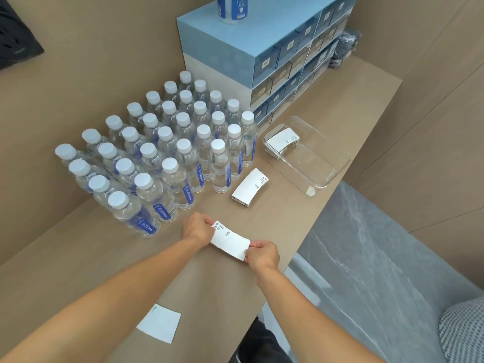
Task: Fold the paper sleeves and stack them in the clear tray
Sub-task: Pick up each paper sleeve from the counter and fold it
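Note:
A white paper sleeve [230,239] lies flat just above the brown counter, held at both ends. My left hand [197,229] pinches its far-left end and my right hand [262,254] pinches its near-right end. A small pile of white sleeves [250,187] rests on the counter beyond my hands. The clear tray [330,163] stands at the right, and a few sleeves [284,140] are stacked in its far-left corner. One more white sleeve [159,323] lies near the counter's front edge beside my left forearm.
Many capped water bottles [167,150] stand in rows at the left, close to my left hand. A blue and grey drawer unit [251,53] sits at the back with a bottle [232,9] on top. The counter edge drops to a grey floor [366,258] at right.

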{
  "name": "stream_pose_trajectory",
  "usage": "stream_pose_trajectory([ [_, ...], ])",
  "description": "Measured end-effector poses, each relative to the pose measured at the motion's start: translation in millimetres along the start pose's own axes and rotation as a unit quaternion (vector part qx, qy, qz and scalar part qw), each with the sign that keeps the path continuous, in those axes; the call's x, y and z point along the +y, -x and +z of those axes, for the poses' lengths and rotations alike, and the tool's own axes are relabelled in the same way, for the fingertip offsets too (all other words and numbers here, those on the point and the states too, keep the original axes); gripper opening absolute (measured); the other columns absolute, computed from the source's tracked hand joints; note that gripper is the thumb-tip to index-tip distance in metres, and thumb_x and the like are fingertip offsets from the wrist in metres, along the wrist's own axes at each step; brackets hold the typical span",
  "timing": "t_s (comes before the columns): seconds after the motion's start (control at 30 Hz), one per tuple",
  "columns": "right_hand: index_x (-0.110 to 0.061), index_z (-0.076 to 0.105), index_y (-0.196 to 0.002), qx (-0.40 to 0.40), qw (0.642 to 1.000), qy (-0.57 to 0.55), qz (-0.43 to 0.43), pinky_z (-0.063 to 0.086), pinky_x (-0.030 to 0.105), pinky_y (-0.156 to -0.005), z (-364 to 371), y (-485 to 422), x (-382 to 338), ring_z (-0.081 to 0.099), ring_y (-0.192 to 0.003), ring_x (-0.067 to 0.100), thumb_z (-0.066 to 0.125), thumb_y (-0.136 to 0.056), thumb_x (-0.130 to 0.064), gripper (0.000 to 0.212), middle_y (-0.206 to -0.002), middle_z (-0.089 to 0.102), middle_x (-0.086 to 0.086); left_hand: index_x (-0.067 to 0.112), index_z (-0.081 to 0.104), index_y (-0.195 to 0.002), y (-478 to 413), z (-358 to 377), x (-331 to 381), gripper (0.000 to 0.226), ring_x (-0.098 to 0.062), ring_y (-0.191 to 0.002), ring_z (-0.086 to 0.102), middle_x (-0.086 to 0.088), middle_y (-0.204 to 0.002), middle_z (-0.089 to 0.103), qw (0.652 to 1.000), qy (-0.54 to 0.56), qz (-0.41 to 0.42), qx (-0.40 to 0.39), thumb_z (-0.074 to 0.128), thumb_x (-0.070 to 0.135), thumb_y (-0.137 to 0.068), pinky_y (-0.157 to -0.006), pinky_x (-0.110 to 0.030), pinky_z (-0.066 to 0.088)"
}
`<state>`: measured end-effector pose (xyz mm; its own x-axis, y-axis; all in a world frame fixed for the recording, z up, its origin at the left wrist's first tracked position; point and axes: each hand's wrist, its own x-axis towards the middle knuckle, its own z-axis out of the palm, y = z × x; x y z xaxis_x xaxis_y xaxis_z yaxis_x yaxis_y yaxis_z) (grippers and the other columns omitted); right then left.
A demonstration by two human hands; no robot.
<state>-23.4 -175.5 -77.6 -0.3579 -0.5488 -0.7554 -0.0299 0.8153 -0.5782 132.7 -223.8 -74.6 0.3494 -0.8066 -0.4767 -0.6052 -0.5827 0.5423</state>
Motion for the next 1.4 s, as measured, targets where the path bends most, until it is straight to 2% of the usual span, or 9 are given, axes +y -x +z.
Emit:
stream_pose_trajectory([
  [0.2,-0.012,0.070,-0.092,0.009,1.000,0.028,-0.002,0.055,0.029,-0.073,1.2,-7.5,0.0,0.070,-0.094,0.028,0.047,-0.076,0.005,0.032,-0.102,0.072,0.011,0.017,0.074,-0.106,-5.3,14.6,-8.8,0.026,-0.024,-0.114,0.061,-0.007,-0.111,0.072,1.000,-0.007,-0.003,-0.008,0.060,0.009,-0.086,-0.092,-0.027,0.047],
  [0.33,-0.012,0.069,-0.086,0.013,0.999,0.040,-0.016,0.058,0.034,-0.076,2.5,-10.8,2.0,0.071,-0.093,0.030,0.047,-0.075,0.004,0.030,-0.098,0.073,0.013,0.016,0.075,-0.101,-7.6,16.3,-12.8,0.023,-0.023,-0.101,0.065,-0.005,-0.098,0.075,1.000,-0.008,0.008,-0.003,0.062,0.008,-0.085,-0.078,-0.022,0.042],
  [0.5,-0.010,0.070,-0.088,0.012,0.998,0.047,-0.036,0.059,0.036,-0.080,6.1,-10.8,3.8,0.071,-0.093,0.031,0.046,-0.075,0.004,0.030,-0.095,0.074,0.014,0.016,0.077,-0.098,-9.2,14.5,-15.2,0.020,-0.017,-0.082,0.059,-0.002,-0.087,0.071,1.000,-0.017,0.024,0.003,0.065,0.008,-0.084,-0.076,-0.021,0.042],
  [0.67,-0.008,0.071,-0.090,0.013,0.997,0.058,-0.054,0.060,0.037,-0.082,6.6,-9.9,4.6,0.071,-0.092,0.030,0.047,-0.075,0.005,0.031,-0.092,0.075,0.015,0.018,0.075,-0.096,-7.2,15.5,-19.0,0.019,-0.018,-0.080,0.059,0.005,-0.076,0.062,0.999,-0.029,0.028,0.006,0.064,0.008,-0.085,-0.074,-0.021,0.043],
  [0.83,-0.009,0.071,-0.089,0.012,0.995,0.071,-0.062,0.060,0.039,-0.084,4.5,-10.6,4.4,0.072,-0.090,0.030,0.049,-0.075,0.006,0.030,-0.092,0.075,0.013,0.017,0.073,-0.098,-5.0,14.4,-19.0,0.017,-0.023,-0.090,0.065,0.003,-0.081,0.063,0.999,-0.040,0.030,-0.001,0.062,0.011,-0.086,-0.078,-0.025,0.048],
  [0.93,-0.008,0.071,-0.090,0.022,0.993,0.094,-0.066,0.057,0.032,-0.076,1.9,-10.4,2.3,0.069,-0.085,0.026,0.054,-0.079,-0.001,0.021,-0.092,0.072,0.008,0.018,0.072,-0.101,-2.8,10.4,-18.8,0.017,-0.025,-0.097,0.065,-0.001,-0.090,0.067,0.999,-0.037,0.024,-0.007,0.061,0.014,-0.088,-0.084,-0.028,0.051],
  [1.13,-0.005,0.067,-0.083,0.039,0.983,0.107,-0.141,0.045,0.025,-0.058,-2.2,-5.9,-3.8,0.053,-0.065,0.014,0.052,-0.083,-0.006,0.015,-0.064,0.057,-0.005,0.022,0.070,-0.097,6.7,-5.3,-23.3,0.018,-0.024,-0.098,0.066,-0.003,-0.100,0.070,0.999,-0.046,0.004,-0.001,0.055,0.017,-0.088,-0.085,-0.033,0.055],
  [1.27,-0.004,0.066,-0.082,0.001,0.975,0.133,-0.178,0.054,0.033,-0.068,5.1,0.8,-4.7,0.055,-0.067,0.017,0.052,-0.084,-0.007,0.015,-0.062,0.058,-0.003,0.022,0.071,-0.091,19.4,-17.4,-37.7,0.020,-0.024,-0.098,0.065,-0.001,-0.097,0.071,0.997,-0.073,-0.006,-0.002,0.051,0.018,-0.087,-0.083,-0.033,0.056],
  [1.4,-0.006,0.063,-0.076,-0.037,0.964,0.166,-0.203,0.048,0.028,-0.067,18.8,10.4,5.2,0.056,-0.071,0.018,0.054,-0.084,-0.007,0.012,-0.062,0.056,-0.005,0.021,0.070,-0.088,40.2,-30.5,-67.0,0.020,-0.025,-0.100,0.066,-0.002,-0.097,0.073,0.996,-0.077,-0.032,0.008,0.050,0.019,-0.086,-0.086,-0.033,0.056],
])
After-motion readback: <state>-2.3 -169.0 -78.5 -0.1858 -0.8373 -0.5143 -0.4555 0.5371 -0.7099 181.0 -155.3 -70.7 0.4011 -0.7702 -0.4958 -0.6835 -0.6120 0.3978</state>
